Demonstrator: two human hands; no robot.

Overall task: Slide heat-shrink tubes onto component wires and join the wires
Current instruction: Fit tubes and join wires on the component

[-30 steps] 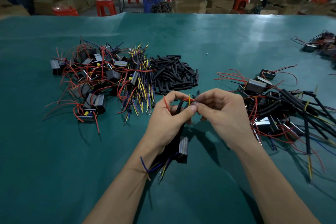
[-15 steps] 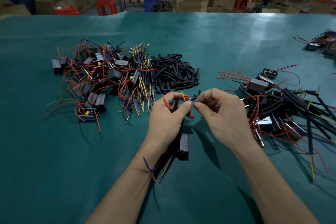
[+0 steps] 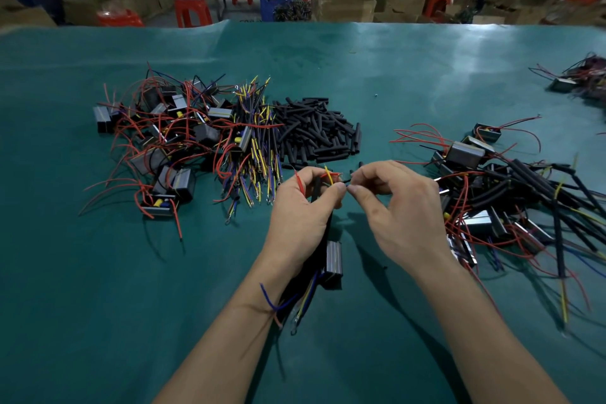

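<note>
I hold the work low over the counter (image 3: pixel 98 321), close to my body. My left hand (image 3: pixel 301 220) grips one component (image 3: pixel 333 261) by its wires: the dark block hangs below the palm, and loose blue and yellow wire ends trail past the wrist. The fingers of this hand are curled and clamped on the bundle; a black tube (image 3: pixel 315 188) stands up between thumb and forefinger, with a red wire (image 3: pixel 300 181) and a yellow wire (image 3: pixel 329 174) projecting above the fingertips.

My right hand (image 3: pixel 403 216) meets it from the right. Thumb and forefinger are pinched together on something thin and dark at the junction; I cannot tell whether it is a wire end or a short tube. The two sets of fingertips are almost touching.

Procedure, as I judge it: keep the left grip fixed so the wire ends do not rotate; bring the right pinch straight along the wire axis; seat the tube clear of the bare ends before twisting them. Stray strands may snag on the tube mouth.

Farther out lie the finished pile (image 3: pixel 511 200) to the right, the pile of untreated components (image 3: pixel 170 141) to the left, and the tube stock (image 3: pixel 321 134) just beyond my fingertips.
</note>
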